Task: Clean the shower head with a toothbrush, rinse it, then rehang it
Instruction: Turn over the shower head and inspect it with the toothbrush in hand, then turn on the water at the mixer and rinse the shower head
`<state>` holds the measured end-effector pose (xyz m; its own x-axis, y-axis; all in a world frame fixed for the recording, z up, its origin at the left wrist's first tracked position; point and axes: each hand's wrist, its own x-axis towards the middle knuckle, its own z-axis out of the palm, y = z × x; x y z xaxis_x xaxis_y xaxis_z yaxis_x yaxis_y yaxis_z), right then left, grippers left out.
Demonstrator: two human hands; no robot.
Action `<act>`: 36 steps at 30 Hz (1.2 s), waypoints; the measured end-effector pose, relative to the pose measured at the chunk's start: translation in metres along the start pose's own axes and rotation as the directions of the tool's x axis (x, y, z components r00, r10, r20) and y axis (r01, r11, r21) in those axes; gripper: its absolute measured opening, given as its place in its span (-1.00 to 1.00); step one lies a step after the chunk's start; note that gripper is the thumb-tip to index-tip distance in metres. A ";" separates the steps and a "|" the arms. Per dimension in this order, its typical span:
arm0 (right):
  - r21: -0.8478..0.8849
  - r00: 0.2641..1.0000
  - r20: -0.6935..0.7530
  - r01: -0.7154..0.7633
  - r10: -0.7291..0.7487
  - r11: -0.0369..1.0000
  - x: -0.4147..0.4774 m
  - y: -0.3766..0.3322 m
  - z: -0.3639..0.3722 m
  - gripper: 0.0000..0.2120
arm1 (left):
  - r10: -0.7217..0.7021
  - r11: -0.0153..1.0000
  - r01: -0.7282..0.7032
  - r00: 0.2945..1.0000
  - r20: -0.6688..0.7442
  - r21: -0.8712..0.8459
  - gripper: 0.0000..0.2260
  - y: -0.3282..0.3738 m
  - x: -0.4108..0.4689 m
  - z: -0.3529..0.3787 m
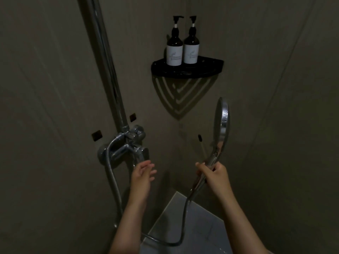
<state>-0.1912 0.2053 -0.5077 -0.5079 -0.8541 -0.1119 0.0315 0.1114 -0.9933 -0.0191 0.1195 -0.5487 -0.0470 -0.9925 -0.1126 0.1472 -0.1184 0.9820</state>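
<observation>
The right hand point(213, 176) grasps the handle of the shower head point(222, 121), which stands upright and edge-on, its hose point(183, 217) looping below. A toothbrush point(201, 145) rises beside the handle, seemingly pinched in the same hand, though the light is dim. The left hand point(142, 171) is released, fingers loose just under the tap point(132, 145). Two bottles point(174, 50) stand on the left end of the corner shelf point(187, 70).

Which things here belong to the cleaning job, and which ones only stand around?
Job: shower head, toothbrush, hose, mixer tap.
Lying about: two pump bottles, black corner shelf.
</observation>
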 end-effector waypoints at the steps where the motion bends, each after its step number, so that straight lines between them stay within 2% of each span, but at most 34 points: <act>1: 0.000 1.000 -0.001 -0.019 0.019 1.000 0.002 0.003 0.005 -0.95 | -0.032 0.999 0.031 0.999 -0.036 -0.014 -0.89 -0.004 0.007 -0.007; 6: -0.024 0.997 -0.054 -0.059 0.057 0.998 0.016 0.016 0.019 -0.93 | -0.168 0.983 0.157 0.978 -0.120 -0.100 -0.89 -0.026 0.033 -0.024; 9: -0.032 0.995 -0.070 -0.068 0.066 0.997 0.022 0.021 0.020 -0.93 | -0.214 0.968 0.195 0.970 -0.115 -0.159 -0.71 -0.029 0.043 -0.025; 15: -0.109 0.988 -0.137 -0.088 0.073 0.990 0.031 0.034 0.016 -0.91 | -0.186 0.978 0.179 0.981 -0.057 -0.109 -0.61 -0.032 0.058 -0.022; 19: -0.166 0.974 -0.214 -0.107 0.070 0.980 0.036 0.043 0.010 -0.79 | -0.128 0.992 0.128 0.992 -0.003 0.001 -0.38 -0.052 0.074 -0.021; 23: -0.169 0.964 -0.261 -0.105 0.058 0.980 0.038 0.043 0.005 -0.72 | -0.100 0.994 0.101 0.995 -0.021 0.040 -0.69 -0.040 0.076 -0.018; 32: -0.170 0.956 -0.287 -0.113 0.060 0.979 0.041 0.052 -0.008 -0.78 | -0.071 0.995 0.075 0.996 -0.055 0.062 -0.69 -0.049 0.082 -0.018; 36: -0.185 0.949 -0.308 -0.126 0.065 0.975 0.042 0.058 -0.013 -0.78 | -0.042 0.998 0.046 0.997 -0.064 0.053 -0.79 -0.050 0.083 -0.015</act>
<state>-0.2216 0.1826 -0.5701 -0.7453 -0.6470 -0.1613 -0.0643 0.3105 -0.9484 -0.0152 0.0430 -0.6099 0.0099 -0.9865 -0.1636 0.0927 -0.1620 0.9824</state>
